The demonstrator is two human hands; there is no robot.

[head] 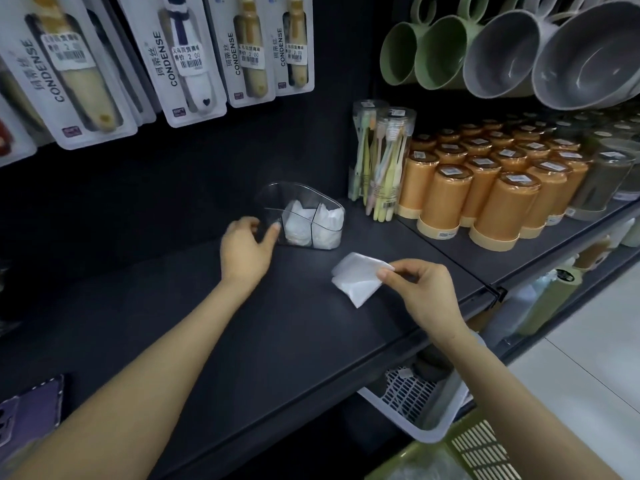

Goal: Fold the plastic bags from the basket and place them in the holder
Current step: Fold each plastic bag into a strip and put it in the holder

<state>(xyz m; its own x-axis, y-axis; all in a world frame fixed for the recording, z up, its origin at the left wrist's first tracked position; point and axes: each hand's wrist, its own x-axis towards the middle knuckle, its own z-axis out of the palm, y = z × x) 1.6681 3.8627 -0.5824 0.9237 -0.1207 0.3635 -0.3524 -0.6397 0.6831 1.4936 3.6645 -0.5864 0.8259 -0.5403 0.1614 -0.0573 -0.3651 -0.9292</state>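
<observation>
The fingers of the right hand are close together and pinch one edge of a white plastic bag. The bag is folded small and flat. It is low over the dark shelf, but nobody can tell if it touches it.

The left hand is curled around the left end of the clear holder, with its thumb on the front wall. The holder stands on the shelf, just behind and to the left of the folded bag. It has small rooms inside (two of them already have white folded bags in them).

To the right of the holder stand clear tubes of toothbrushes and then rows of orange cups. A purple phone lies on the shelf near the left arm.

Under the shelf, by the right arm, is a white basket. A green basket is in front of it.
</observation>
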